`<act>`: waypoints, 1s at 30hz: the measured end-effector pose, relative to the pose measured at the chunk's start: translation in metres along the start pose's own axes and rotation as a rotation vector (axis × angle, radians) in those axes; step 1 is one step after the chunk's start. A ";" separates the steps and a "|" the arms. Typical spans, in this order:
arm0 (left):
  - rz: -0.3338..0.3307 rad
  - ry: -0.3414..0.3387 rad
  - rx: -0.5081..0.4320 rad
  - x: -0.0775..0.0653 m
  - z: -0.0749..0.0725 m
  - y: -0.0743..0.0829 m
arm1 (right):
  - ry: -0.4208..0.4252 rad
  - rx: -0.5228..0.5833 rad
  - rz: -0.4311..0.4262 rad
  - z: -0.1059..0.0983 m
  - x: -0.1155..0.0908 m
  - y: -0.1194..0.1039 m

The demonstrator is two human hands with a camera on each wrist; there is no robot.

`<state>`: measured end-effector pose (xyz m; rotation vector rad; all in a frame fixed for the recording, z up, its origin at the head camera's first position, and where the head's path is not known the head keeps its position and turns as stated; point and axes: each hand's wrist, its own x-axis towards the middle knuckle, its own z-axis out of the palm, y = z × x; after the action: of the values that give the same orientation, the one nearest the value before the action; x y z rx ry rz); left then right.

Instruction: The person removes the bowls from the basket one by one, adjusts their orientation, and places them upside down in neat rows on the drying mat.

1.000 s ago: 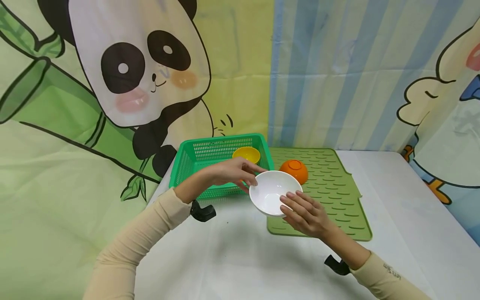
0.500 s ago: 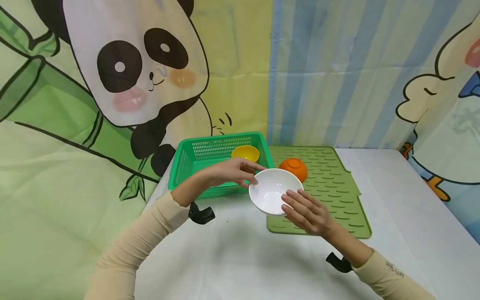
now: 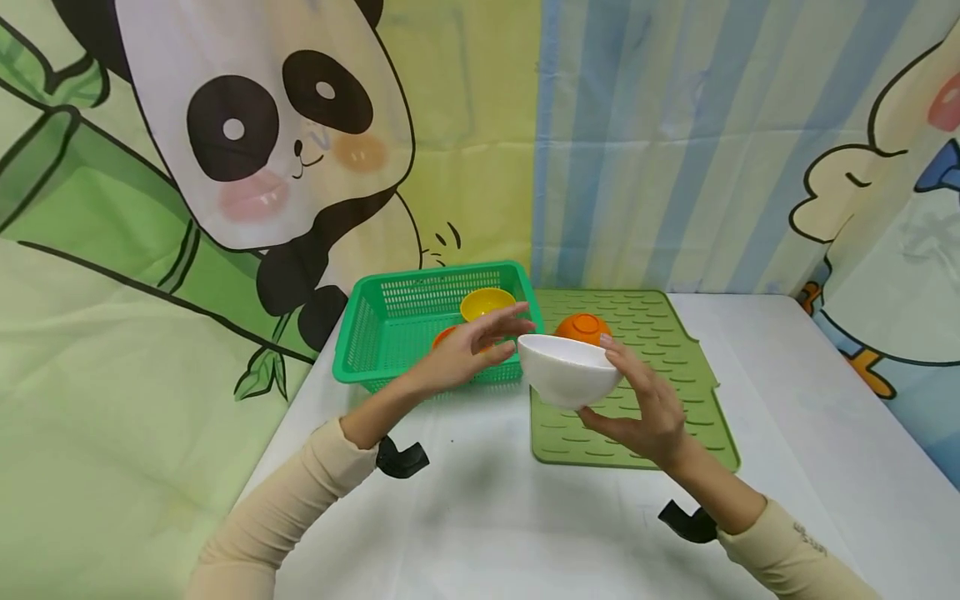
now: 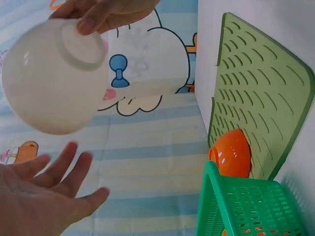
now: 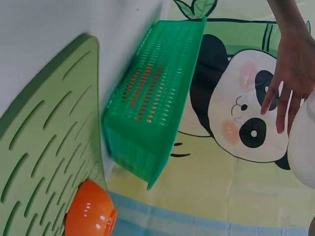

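Note:
A white bowl (image 3: pixel 567 372) is held up above the table, its opening facing up and tilted slightly. My right hand (image 3: pixel 647 408) grips it at its right side, thumb under the base and fingers at the rim. In the left wrist view the bowl (image 4: pixel 54 78) shows its underside and foot ring, with the right thumb on the ring. To its left, my left hand (image 3: pixel 463 350) has its fingers spread. A gap separates those fingers (image 4: pixel 74 162) from the bowl in the left wrist view.
A green basket (image 3: pixel 360 333) at the back holds a yellow bowl (image 3: pixel 487 303) and an orange bowl (image 3: pixel 444 335). Beside it lies a green ridged mat (image 3: pixel 675 392). On the mat an orange bowl (image 3: pixel 583 327) sits upside down. A printed curtain (image 3: pixel 480 125) hangs behind the table.
The white bowl has tipped from facing the head camera to facing up. My left hand has let go of its rim, and my right hand now holds it by rim and base.

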<state>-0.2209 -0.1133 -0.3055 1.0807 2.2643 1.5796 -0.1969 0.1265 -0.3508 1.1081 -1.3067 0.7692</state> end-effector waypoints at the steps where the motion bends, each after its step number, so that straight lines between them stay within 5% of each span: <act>1: 0.047 0.022 0.035 -0.001 0.003 0.000 | -0.003 -0.006 0.030 -0.001 -0.001 0.000; 6: 0.285 0.134 0.286 -0.007 0.015 0.012 | -0.037 -0.074 0.158 -0.007 -0.005 0.001; 10: 0.410 0.191 0.352 -0.011 0.023 0.028 | -0.064 -0.101 0.221 -0.010 -0.005 0.003; 15: 0.486 0.229 0.407 -0.011 0.027 0.022 | -0.103 -0.078 0.286 -0.013 -0.005 0.005; 23: 0.614 0.201 0.531 -0.006 0.028 0.000 | -0.130 -0.039 0.333 -0.017 -0.008 0.007; 30: 0.644 0.190 0.646 -0.006 0.031 -0.001 | -0.237 0.005 0.404 -0.022 -0.009 0.009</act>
<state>-0.2007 -0.0940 -0.3209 2.0644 2.8323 1.1403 -0.1987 0.1509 -0.3566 0.9702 -1.7626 0.9561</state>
